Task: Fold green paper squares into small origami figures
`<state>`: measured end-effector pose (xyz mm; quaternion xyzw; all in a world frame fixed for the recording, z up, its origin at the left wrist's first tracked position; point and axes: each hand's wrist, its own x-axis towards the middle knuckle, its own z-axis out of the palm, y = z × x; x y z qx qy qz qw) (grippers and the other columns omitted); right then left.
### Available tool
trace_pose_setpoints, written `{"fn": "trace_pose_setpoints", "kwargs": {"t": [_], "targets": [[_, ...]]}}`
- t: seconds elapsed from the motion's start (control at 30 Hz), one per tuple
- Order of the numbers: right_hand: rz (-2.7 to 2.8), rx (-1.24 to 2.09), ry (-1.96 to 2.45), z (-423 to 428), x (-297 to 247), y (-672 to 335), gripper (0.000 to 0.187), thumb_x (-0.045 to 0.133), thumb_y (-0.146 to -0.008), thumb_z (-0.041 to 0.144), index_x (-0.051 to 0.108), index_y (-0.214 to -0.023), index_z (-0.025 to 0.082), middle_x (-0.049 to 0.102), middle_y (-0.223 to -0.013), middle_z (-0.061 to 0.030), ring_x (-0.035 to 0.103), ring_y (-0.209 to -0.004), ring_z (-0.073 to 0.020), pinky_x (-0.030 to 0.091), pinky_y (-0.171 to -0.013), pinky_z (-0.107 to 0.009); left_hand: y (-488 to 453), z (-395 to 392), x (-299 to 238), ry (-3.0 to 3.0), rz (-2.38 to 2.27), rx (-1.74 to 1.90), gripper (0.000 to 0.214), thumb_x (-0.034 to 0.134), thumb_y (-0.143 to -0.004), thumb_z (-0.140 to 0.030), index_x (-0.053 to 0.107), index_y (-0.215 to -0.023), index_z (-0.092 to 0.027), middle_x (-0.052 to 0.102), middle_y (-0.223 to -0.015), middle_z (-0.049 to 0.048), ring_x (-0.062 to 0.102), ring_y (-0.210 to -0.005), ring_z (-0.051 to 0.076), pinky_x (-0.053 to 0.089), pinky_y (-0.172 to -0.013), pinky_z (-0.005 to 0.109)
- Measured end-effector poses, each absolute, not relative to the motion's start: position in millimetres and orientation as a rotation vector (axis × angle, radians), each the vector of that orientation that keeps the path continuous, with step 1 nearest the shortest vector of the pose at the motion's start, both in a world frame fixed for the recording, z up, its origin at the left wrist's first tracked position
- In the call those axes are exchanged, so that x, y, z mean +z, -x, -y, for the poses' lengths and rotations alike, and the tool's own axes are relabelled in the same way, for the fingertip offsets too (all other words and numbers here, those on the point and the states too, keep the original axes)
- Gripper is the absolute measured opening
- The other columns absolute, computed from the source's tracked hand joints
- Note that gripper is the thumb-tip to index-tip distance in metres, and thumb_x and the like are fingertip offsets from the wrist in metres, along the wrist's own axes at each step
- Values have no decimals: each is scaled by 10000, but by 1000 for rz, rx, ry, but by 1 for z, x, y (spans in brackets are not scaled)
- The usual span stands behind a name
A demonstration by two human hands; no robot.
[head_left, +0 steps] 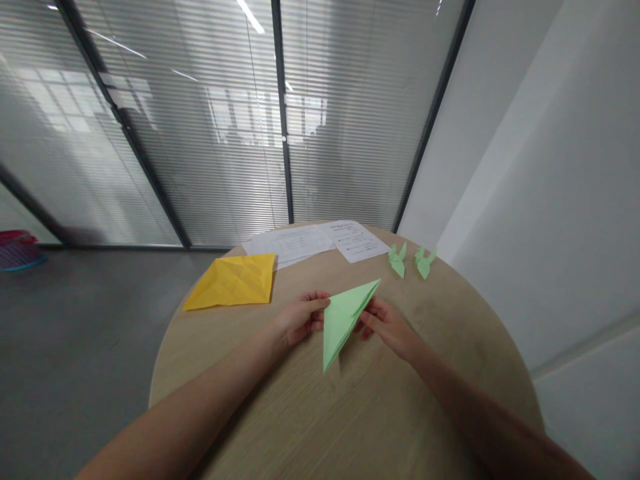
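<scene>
A sheet of light green origami paper [343, 317], folded into a layered triangle, is held just above the round table between my two hands. My left hand [303, 316] pinches its upper left corner, thumb on top and fingers beneath. At the right edge, where the layers part slightly, my right hand [384, 325] holds the paper with its fingers partly hidden behind it. One point of the triangle aims down towards me, another up to the right.
Two small green folded paper figures [397, 260] stand at the table's [440, 373] back right. A creased yellow paper sheet [235, 280] lies on the left. Printed white sheets [353, 240] lie at the back edge. Beyond are a glass partition with blinds [345, 133] and a red basket [19, 250].
</scene>
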<state>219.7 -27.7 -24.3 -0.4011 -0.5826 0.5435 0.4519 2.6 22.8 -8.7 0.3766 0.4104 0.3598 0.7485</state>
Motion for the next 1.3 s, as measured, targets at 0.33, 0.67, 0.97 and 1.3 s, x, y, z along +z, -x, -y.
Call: {"fn": "trace_pose_setpoints", "kwargs": {"t": [0.33, 0.67, 0.97, 1.3], "targets": [[1444, 1345, 985, 31, -22, -219, 390, 687, -776, 506, 599, -992, 193, 649, -861, -54, 627, -709, -159, 492, -567, -258, -3, -22, -9, -829, -886, 793, 108, 669, -785, -129, 594, -857, -158, 623, -688, 1, 607, -516, 96, 493, -458, 181], [1452, 1375, 970, 32, -19, -218, 383, 671, -790, 493, 575, -1016, 198, 643, -909, -59, 635, -725, -159, 510, -576, -263, -3, -24, -11, -823, -885, 793, 113, 678, -781, -133, 588, -844, -158, 610, -670, -8, 592, -503, 89, 479, -442, 175], [1440, 1389, 986, 32, -22, -217, 427, 704, -766, 466, 547, -1064, 204, 634, -877, -50, 633, -726, -167, 511, -570, -268, -4, -21, -9, -839, -884, 795, 115, 687, -771, -134, 589, -826, -157, 610, -668, -9, 593, -498, 89, 486, -452, 181], [1433, 1383, 978, 33, -20, -215, 384, 678, -773, 358, 529, -1096, 211, 643, -920, -57, 630, -748, -167, 511, -556, -253, -3, -24, -10, -862, -878, 800, 91, 645, -797, -120, 574, -843, -156, 614, -680, 0, 606, -513, 96, 509, -463, 190]]}}
